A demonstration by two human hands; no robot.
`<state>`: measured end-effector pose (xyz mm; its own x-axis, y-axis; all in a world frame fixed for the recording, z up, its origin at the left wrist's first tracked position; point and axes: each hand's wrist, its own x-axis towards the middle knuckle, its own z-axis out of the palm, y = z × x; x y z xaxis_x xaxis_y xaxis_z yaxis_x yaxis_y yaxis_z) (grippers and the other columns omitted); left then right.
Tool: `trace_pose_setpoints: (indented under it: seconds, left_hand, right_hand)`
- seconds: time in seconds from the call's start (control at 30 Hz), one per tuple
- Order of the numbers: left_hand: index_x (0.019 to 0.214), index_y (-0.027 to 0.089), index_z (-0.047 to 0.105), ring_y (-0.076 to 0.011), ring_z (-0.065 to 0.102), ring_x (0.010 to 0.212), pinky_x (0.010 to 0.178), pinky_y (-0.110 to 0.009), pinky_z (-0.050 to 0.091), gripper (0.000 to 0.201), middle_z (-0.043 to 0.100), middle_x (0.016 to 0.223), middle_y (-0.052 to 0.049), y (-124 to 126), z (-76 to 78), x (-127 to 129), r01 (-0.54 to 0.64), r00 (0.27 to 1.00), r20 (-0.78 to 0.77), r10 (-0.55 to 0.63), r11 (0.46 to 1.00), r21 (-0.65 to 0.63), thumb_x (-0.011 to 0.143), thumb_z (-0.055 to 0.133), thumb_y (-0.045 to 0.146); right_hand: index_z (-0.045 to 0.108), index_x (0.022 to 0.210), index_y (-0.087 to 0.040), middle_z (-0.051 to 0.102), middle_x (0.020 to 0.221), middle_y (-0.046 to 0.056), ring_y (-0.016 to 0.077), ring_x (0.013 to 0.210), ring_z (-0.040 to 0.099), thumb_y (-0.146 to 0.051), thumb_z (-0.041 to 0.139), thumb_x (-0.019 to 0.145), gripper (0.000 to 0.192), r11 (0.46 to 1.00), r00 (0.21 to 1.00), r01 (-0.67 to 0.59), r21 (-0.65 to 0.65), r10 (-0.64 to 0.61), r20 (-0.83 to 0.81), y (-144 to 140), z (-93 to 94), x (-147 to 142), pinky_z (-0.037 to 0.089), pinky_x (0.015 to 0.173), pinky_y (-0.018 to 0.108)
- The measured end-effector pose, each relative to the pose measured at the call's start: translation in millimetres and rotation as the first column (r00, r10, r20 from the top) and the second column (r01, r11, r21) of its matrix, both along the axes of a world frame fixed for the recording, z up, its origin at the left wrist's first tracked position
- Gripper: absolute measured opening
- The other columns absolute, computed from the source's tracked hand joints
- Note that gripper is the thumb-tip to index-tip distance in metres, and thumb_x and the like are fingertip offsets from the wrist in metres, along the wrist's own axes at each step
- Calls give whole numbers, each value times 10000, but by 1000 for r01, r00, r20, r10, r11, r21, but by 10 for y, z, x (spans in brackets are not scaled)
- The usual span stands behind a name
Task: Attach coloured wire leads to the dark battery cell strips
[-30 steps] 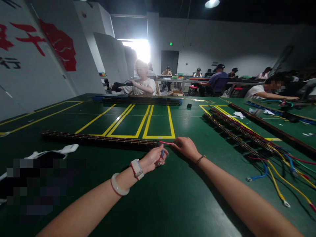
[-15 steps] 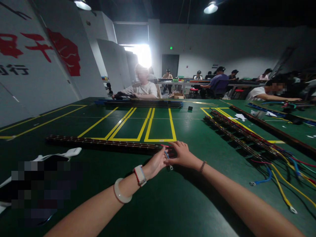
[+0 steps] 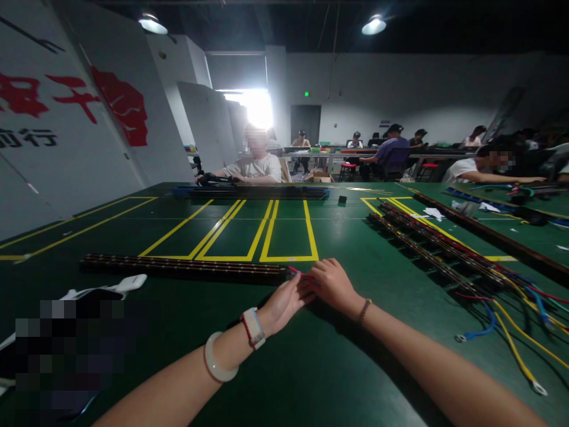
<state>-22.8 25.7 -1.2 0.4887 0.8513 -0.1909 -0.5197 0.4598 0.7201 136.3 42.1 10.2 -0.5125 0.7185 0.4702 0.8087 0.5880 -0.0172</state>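
Observation:
A long dark bar assembly (image 3: 186, 266) lies crosswise on the green table, bright dots running along its length. From its right end a red wire (image 3: 294, 271) leads in between my two hands. My left hand (image 3: 284, 301), with a watch and a pale bangle on the wrist, has its fingers closed around the wire end, thumb pointing up. Over it curls my right hand (image 3: 331, 283), closed, its fingertips meeting those of the left. Both pinch at the wires; the exact grip point is hidden behind the fingers.
More bar assemblies (image 3: 427, 243) lie at right, with yellow and blue wires (image 3: 482, 326) ending in ring terminals. A dark blurred object with a white strap (image 3: 133, 282) is at left. Yellow tape (image 3: 288, 258) marks the table. Across it sits a person (image 3: 262, 166); another leans at right.
My right hand has closed more tightly over the left fingertips. The blue wire and ring terminal seen below the hands earlier are now hidden. The view has tilted slightly up.

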Motion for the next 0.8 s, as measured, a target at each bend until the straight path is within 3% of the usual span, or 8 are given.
trace_pose_setpoints:
  seconds: [0.17,0.3,0.47,0.57,0.7,0.8]
  left_hand:
    - [895,136,588,-157,598,939,919,-326,421,166,640,977,-82,23,-84,10,7,999,45,-8,999,33,889,522,288]
    - [817,145,563,-136,604,831,823,-288,453,161,629,846,-44,24,-123,20,-13,1000,3,13,1000,24,862,566,299]
    - [726,141,532,-126,597,745,700,-244,469,195,602,731,-31,31,-112,30,-70,996,-57,68,997,-29,872,546,268]
    - [703,132,543,-114,588,690,611,-208,450,189,602,706,-31,37,-95,36,-84,992,-97,83,996,-13,865,548,229]
    - [682,122,557,-89,556,577,561,-206,442,209,608,681,-37,44,-83,35,-63,993,-103,64,998,10,872,515,198]
    - [711,110,575,-86,548,544,570,-224,461,225,626,697,-52,44,-87,17,-49,990,-129,49,999,6,895,465,179]
  right_hand:
    - [618,796,-161,580,801,55,169,741,462,-159,497,881,147,978,960,-155,142,114,257,-89,22,-14,316,735,331]
    - [626,860,-137,570,816,68,179,743,454,-117,460,884,169,964,910,-233,131,168,379,-183,62,-60,329,711,334]
    - [631,869,-128,575,830,84,184,735,458,-120,438,886,194,965,888,-248,86,191,418,-273,138,-139,323,676,336]
    - [633,846,-142,573,786,78,185,722,464,-238,444,910,221,974,911,-215,70,174,375,-311,249,-162,309,666,337]
    - [633,857,-164,599,784,79,184,738,499,-421,495,886,293,997,960,-66,42,52,274,-340,399,-173,303,673,327]
    - [641,829,-165,626,785,84,191,731,533,-463,555,840,311,1000,959,29,5,-29,283,-351,399,-190,307,652,325]
